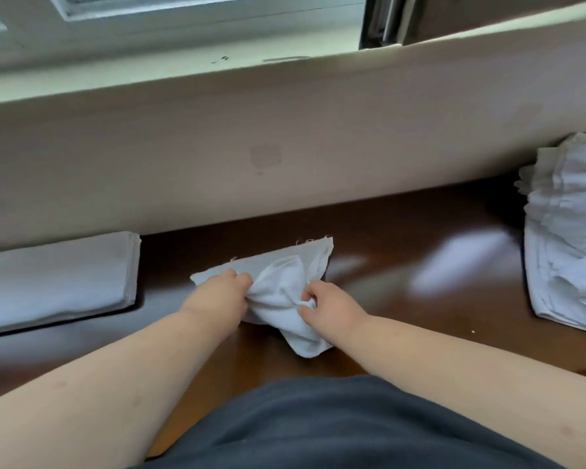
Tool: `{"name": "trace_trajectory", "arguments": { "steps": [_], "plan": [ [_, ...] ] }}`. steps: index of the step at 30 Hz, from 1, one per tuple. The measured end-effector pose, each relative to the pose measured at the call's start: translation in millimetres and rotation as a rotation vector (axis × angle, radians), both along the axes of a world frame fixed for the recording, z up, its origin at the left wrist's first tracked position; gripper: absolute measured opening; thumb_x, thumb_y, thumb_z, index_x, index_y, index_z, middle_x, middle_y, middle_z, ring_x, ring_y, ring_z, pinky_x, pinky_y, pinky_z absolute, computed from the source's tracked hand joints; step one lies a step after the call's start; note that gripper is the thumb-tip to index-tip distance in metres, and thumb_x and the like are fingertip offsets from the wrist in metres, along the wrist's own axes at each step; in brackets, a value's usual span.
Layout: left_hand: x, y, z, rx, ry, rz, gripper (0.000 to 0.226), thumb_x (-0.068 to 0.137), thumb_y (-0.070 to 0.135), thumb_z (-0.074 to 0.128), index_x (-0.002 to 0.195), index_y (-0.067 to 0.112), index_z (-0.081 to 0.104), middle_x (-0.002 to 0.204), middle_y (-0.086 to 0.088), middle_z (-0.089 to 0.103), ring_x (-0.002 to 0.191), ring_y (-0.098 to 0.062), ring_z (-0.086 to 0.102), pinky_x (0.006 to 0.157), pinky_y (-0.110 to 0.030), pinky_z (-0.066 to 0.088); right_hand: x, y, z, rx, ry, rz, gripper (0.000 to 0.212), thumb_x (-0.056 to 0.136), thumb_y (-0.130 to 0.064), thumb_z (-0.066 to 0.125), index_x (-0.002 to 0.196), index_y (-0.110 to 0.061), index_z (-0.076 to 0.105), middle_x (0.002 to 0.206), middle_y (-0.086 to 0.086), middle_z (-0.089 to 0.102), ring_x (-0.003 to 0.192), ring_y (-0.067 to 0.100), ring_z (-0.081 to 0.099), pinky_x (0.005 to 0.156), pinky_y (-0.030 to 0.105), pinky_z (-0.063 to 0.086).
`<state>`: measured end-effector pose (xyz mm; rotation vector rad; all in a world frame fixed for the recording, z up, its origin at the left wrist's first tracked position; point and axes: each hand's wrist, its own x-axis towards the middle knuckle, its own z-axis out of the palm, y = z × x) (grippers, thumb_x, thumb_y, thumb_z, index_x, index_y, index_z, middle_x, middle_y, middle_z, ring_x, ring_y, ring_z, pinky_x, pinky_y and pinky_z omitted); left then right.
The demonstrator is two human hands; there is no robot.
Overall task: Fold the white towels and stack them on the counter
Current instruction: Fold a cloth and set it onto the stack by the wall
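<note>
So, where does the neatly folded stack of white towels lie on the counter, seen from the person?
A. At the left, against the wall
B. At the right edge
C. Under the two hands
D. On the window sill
A: the folded stack lies flat at the left by the wall, while the right pile is loose and rumpled, and both hands grip a crumpled towel in the middle.

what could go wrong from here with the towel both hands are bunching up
1. The towel is crumpled between the left hand and right hand; folded like this, it would likely come out lumpy next to the flat folded stack.
2. Its frayed far edge could snag or shed threads if tugged hard.
3. The loose pile at the right looks slumped and may slide on the glossy counter.
</note>
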<state>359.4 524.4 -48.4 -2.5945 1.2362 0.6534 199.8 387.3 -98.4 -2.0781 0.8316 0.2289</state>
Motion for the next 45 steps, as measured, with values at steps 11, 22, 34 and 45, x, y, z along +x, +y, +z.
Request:
{"name": "trace_trajectory", "arguments": {
  "steps": [11, 22, 34, 45],
  "plan": [
    [67.2, 105.0, -27.7, 0.181, 0.02, 0.167, 0.058, 0.083, 0.0, 0.049, 0.135, 0.027, 0.047, 0.129, -0.003, 0.044, 0.116, -0.026, 0.044, 0.091, -0.035, 0.047, 50.2, 84.9, -8.9, 0.342, 0.243, 0.235, 0.054, 0.087, -0.05, 0.058, 0.139, -0.036, 0.051, 0.106, -0.02, 0.064, 0.088, 0.001, 0.059, 0.075, 0.018, 0.043],
    [15.9, 90.0, -67.7, 0.15, 0.252, 0.099, 0.076, 0.092, 0.053, 0.046, 0.154, 0.029, 0.008, 0.158, -0.005, 0.019, 0.138, -0.03, 0.028, 0.108, -0.043, 0.035, 48.7, 19.6, -37.0, -0.31, 0.527, 0.622, 0.073, 0.099, -0.02, 0.042, 0.159, -0.029, 0.001, 0.166, 0.0, -0.014, 0.152, 0.021, -0.009, 0.122, 0.043, 0.014],
    [26.6, 19.4, -84.5, 0.201, 0.159, -0.053, 0.088, 0.082, 0.078, 0.036, 0.153, 0.031, 0.017, 0.164, -0.006, -0.001, 0.149, -0.031, 0.002, 0.117, -0.056, 0.006, 19.5, 42.1, -22.6, -0.353, 0.738, 0.408, 0.073, 0.098, -0.03, 0.047, 0.158, -0.016, 0.009, 0.159, 0.016, 0.016, 0.135, 0.036, 0.034, 0.102, 0.042, 0.041],
    [31.6, -13.9, -92.4, 0.207, 0.098, -0.198, 0.07, 0.091, 0.013, 0.044, 0.153, 0.023, 0.013, 0.163, -0.004, -0.012, 0.149, -0.029, -0.006, 0.12, -0.05, 0.008, 21.6, -9.6, -11.8, -0.255, 0.7, 0.423, 0.051, 0.102, -0.05, 0.038, 0.129, -0.011, 0.055, 0.122, 0.006, 0.06, 0.111, 0.028, 0.056, 0.084, 0.036, 0.043]
  ]
}}
